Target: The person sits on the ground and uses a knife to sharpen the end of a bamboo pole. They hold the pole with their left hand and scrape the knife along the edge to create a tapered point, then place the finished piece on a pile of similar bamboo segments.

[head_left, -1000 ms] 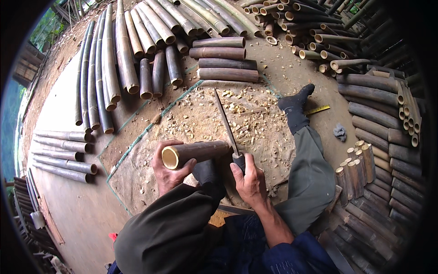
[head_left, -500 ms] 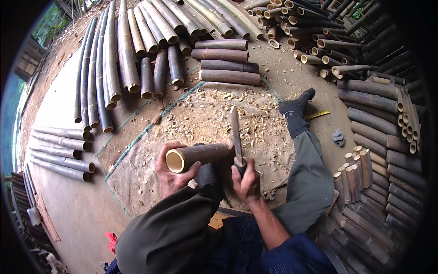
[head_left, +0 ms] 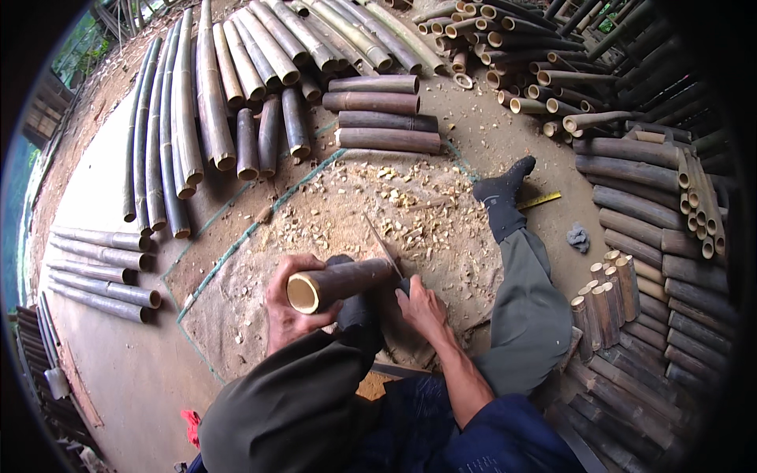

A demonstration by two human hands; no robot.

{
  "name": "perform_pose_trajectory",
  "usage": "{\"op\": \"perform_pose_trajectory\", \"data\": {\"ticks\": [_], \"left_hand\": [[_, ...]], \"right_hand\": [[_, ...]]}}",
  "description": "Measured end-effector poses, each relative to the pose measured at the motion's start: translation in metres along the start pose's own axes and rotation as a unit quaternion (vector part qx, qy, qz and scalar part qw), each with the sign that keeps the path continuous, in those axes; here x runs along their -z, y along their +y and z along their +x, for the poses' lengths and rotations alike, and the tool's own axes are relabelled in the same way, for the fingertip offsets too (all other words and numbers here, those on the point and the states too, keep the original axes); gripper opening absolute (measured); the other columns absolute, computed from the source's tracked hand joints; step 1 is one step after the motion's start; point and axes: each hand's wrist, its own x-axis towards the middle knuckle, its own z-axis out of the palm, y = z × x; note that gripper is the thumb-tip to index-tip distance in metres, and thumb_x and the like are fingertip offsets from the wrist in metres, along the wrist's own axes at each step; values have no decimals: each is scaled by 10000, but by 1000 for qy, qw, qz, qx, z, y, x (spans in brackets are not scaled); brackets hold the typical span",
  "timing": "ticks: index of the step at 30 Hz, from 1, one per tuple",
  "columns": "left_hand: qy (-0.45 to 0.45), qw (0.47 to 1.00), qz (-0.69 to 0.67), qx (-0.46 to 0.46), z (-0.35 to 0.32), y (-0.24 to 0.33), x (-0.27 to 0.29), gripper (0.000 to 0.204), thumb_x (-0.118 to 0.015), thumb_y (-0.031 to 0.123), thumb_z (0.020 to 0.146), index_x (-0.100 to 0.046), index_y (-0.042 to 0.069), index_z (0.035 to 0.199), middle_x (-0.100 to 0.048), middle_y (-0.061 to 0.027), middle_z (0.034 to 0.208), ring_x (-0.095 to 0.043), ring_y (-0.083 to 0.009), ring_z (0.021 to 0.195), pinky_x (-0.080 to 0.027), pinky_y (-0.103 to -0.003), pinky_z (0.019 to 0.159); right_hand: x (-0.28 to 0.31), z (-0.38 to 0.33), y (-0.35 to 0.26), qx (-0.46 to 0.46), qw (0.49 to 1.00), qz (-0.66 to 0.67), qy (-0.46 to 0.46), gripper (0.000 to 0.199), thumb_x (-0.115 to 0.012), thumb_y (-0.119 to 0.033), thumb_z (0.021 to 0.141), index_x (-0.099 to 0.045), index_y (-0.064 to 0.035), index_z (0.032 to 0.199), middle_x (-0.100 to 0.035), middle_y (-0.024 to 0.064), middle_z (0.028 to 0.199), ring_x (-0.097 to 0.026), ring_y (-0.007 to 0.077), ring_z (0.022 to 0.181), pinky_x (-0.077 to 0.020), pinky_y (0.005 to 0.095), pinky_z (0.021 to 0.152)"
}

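A short dark bamboo section (head_left: 351, 281) lies across my lower leg, its pale sawn end toward me. My left hand (head_left: 290, 309) is wrapped round the near end, thumb below and fingers over the top. My right hand (head_left: 426, 311) is closed on the dark handle of a knife. The knife's long narrow blade (head_left: 382, 243) slants up and to the left, right by the section's far end. Whether the edge touches the bamboo I cannot tell. Pale chips (head_left: 303, 230) are strewn over the cloth mat (head_left: 225, 303) beneath.
Long bamboo poles (head_left: 185, 102) lie at the far left, with cut lengths (head_left: 386, 120) beside them. More bamboo is stacked along the right (head_left: 639, 169). Short upright pieces (head_left: 603, 303), a grey rag (head_left: 578, 237) and a yellow measuring strip (head_left: 539, 200) lie near my outstretched right leg (head_left: 532, 292).
The knife has tipped from nearly upright to a leftward slant, and my right hand has turned with it. My left hand keeps its hold on the bamboo section. The whole view has shifted slightly.
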Motion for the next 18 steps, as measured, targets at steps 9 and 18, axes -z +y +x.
{"op": "perform_pose_trajectory", "data": {"ticks": [9, 18], "left_hand": [[-15, 999, 25, -16, 3, -1, 0, 562, -868, 33, 581, -669, 44, 1106, -664, -77, 1081, -662, -212, 1053, -506, -355, 974], [-49, 999, 15, -16, 2, -3, 10, 539, -827, -11, 580, -652, 46, 1087, -660, -71, 1069, -663, -212, 1038, -501, -343, 960]], "right_hand": [[24, -31, -35, 65, 986, 131, 78, 343, -644, -287, 1044, -526, 9, 1173, -709, 292, 877, -707, 525, 875, -567, 541, 714], [37, -40, -46, 96, 980, 147, 94, 353, -621, -340, 1056, -497, -18, 1131, -701, 295, 850, -685, 533, 808, -539, 597, 685]]}}
